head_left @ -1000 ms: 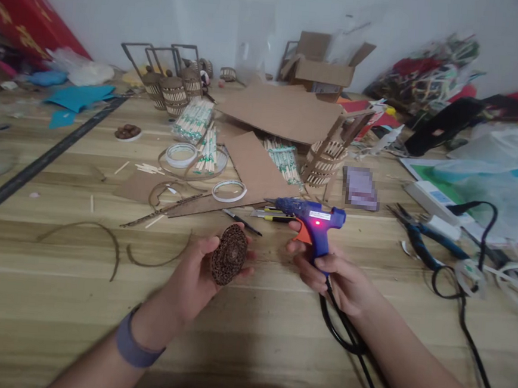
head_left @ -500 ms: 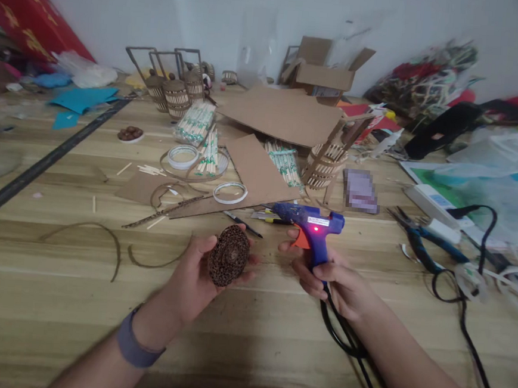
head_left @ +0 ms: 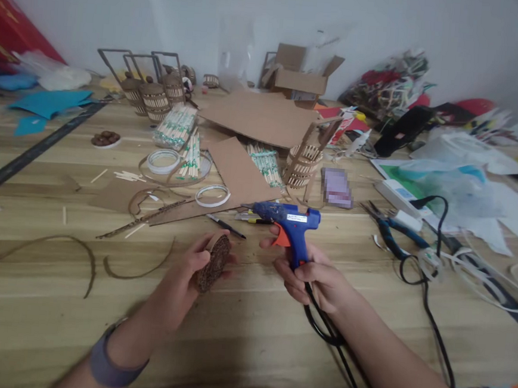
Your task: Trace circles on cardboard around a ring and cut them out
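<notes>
A round coil of rolled corrugated cardboard [head_left: 216, 263] is gripped by its rim in my left hand [head_left: 190, 275], turned so that its ridged face looks to the right. My right hand [head_left: 309, 275] is wrapped round the handle of a blue glue gun [head_left: 299, 233] with an orange trigger. The gun's nozzle points left, above and to the right of the coil, and apart from it. Its black cord hangs down past my wrist. Behind the coil lie a pen [head_left: 227, 226] and a yellow-and-black cutter [head_left: 254, 219].
Tape rolls [head_left: 212, 196], cardboard sheets [head_left: 251, 116], packs of wooden sticks [head_left: 175, 124] and small handled buckets [head_left: 156, 102] stand beyond my hands. Another bucket [head_left: 304, 164] is behind the gun. Pliers [head_left: 390, 231] and cables lie right, curved cardboard strips [head_left: 94, 271] left.
My left hand has turned the coil from facing me to nearly edge-on. The camera view has swung right, shifting everything leftward. Both hands keep their hold.
</notes>
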Action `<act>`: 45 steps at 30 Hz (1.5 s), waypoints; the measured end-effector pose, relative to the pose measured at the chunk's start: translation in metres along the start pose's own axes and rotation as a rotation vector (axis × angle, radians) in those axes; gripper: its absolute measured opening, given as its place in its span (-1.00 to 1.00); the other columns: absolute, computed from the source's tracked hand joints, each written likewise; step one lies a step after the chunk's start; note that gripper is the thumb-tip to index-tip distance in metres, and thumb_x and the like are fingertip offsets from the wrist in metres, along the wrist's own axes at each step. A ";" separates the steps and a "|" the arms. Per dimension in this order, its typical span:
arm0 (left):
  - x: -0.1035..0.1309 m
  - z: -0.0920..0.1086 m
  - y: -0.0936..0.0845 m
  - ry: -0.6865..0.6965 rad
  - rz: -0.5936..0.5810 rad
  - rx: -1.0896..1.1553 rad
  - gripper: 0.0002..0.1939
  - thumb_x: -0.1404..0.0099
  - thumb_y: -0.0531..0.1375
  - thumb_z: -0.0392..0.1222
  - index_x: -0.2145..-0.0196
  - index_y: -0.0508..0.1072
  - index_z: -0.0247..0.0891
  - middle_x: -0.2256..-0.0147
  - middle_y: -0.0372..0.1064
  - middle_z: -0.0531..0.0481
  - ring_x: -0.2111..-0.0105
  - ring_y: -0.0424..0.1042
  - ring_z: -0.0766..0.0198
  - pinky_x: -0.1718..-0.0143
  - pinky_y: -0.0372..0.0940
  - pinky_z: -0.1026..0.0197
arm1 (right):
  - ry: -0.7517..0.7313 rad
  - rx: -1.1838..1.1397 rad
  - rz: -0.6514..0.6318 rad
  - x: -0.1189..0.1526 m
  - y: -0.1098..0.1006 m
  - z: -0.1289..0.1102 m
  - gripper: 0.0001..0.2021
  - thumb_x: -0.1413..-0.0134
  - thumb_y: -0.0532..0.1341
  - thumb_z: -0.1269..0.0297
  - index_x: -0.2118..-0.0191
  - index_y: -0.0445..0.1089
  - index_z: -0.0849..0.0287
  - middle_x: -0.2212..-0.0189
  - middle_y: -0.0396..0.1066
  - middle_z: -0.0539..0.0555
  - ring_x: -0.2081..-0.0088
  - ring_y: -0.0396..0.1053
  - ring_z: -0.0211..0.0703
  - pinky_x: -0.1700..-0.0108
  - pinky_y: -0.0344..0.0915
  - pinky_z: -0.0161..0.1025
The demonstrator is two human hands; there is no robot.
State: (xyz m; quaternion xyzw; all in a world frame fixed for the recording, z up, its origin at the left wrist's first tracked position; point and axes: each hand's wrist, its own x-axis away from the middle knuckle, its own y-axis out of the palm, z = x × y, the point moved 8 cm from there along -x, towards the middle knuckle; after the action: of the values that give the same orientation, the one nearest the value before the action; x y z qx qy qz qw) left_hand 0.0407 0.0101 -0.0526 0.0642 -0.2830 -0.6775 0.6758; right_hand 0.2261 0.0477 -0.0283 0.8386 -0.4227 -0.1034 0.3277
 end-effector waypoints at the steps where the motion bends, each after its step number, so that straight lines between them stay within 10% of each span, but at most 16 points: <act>1: 0.000 0.001 -0.001 0.016 0.003 -0.062 -0.58 -0.22 0.32 0.02 -0.02 0.56 -0.12 0.05 0.56 -0.06 0.04 0.52 -0.03 0.03 0.46 -0.03 | -0.001 -0.001 0.000 0.000 0.000 0.000 -0.47 0.18 0.30 0.50 -0.02 0.48 0.06 0.04 0.55 0.09 0.61 0.06 -0.41 0.72 0.08 -0.46; 9: 0.011 0.021 0.025 0.582 -0.079 -1.199 -0.42 -0.20 0.28 -0.17 -0.20 0.43 -0.19 -0.17 0.34 -0.28 -0.18 0.33 -0.19 -0.23 0.23 -0.26 | -0.016 0.011 0.038 -0.002 -0.005 -0.005 -0.44 0.21 0.27 0.51 -0.03 0.46 0.06 0.06 0.58 0.10 0.62 -0.02 -0.42 0.70 0.02 -0.46; 14: 0.013 0.002 0.036 0.655 -0.166 -1.507 -0.42 -0.20 0.24 -0.22 -0.20 0.42 -0.25 -0.15 0.32 -0.34 -0.13 0.34 -0.24 -0.14 0.32 -0.35 | -0.012 0.021 0.063 -0.004 -0.008 -0.004 -0.41 0.24 0.27 0.50 -0.04 0.45 0.07 0.06 0.58 0.11 0.62 0.01 -0.40 0.70 0.03 -0.44; 45: 0.008 -0.025 0.040 0.697 -0.209 -1.933 -0.55 -0.53 0.08 -0.12 -0.32 0.36 -0.13 -0.41 0.15 -0.29 -0.38 0.16 -0.27 -0.30 0.17 -0.37 | 0.024 0.027 0.104 -0.004 -0.007 -0.001 -0.42 0.28 0.26 0.51 -0.01 0.48 0.07 0.13 0.61 0.06 0.62 0.03 -0.40 0.65 0.09 -0.38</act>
State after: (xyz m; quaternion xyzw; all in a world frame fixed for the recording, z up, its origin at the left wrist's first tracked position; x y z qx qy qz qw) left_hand 0.0865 -0.0016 -0.0521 -0.2894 0.6009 -0.6147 0.4211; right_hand 0.2285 0.0544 -0.0320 0.8211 -0.4630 -0.0704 0.3262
